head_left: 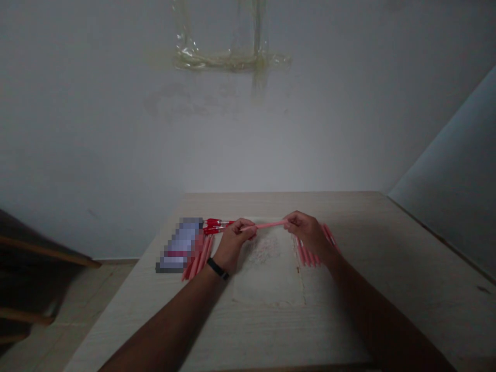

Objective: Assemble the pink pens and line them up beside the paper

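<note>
Between my hands a slim pink pencil-like stick [270, 225] is held nearly level above a pale sheet [267, 287] on the table. The thumb and fingers of my left hand [237, 238] are closed on its left end. My right hand [306, 230] pinches the other end. Several similar pink sticks [306, 256] lie partly under my right wrist. To the left of my left hand is another row of pink and red sticks [199, 261]. Red pens [213, 227] with clear or silvery parts lie behind that row. Small pinkish bits [267, 249] are scattered on the sheet.
A phone-like slab [180, 245], blurred by pixelation, rests near the table's left side. The pale wooden table [349, 320] meets a wall [329, 129] bearing yellowed tape [220, 63]. Dark wooden furniture [34, 279] stands on the floor at left.
</note>
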Action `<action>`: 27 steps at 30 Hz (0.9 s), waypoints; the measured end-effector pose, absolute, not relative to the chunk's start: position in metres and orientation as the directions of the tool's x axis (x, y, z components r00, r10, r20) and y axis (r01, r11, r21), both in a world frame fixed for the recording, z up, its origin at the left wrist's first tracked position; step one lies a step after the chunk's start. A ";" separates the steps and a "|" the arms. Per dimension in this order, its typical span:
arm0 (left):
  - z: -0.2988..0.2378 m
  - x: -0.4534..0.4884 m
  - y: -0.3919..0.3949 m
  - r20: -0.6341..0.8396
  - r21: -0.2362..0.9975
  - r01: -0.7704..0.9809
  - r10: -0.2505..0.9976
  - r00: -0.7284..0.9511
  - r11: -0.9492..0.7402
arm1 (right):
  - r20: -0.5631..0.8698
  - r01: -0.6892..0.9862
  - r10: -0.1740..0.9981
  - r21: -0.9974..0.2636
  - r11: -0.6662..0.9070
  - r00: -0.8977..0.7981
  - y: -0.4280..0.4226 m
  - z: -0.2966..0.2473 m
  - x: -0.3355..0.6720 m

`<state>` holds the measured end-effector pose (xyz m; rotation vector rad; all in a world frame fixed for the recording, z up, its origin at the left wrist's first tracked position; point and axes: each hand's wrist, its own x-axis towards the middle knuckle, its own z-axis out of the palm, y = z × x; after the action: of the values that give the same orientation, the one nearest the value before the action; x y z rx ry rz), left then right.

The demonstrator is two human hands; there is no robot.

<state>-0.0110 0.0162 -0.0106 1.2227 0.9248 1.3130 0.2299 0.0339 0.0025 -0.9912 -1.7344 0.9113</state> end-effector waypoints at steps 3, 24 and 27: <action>-0.014 -0.007 0.014 0.154 0.986 -0.099 0.972 0.176 -0.138 | 0.351 0.034 0.914 -0.930 0.365 -0.202 0.029 0.002 0.221; -0.018 -0.019 0.007 0.151 0.397 0.691 0.786 0.599 -0.604 | 0.432 0.611 0.891 -0.670 0.421 -0.140 0.029 0.007 0.230; -0.018 -0.019 0.007 0.147 0.384 0.698 0.787 0.600 -0.604 | 0.433 0.625 0.891 -0.662 0.415 -0.133 0.029 0.008 0.232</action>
<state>-0.0188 0.0067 -0.0180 2.5423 1.2115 0.4393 0.2315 0.0289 0.0082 -1.2992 -1.8509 0.4107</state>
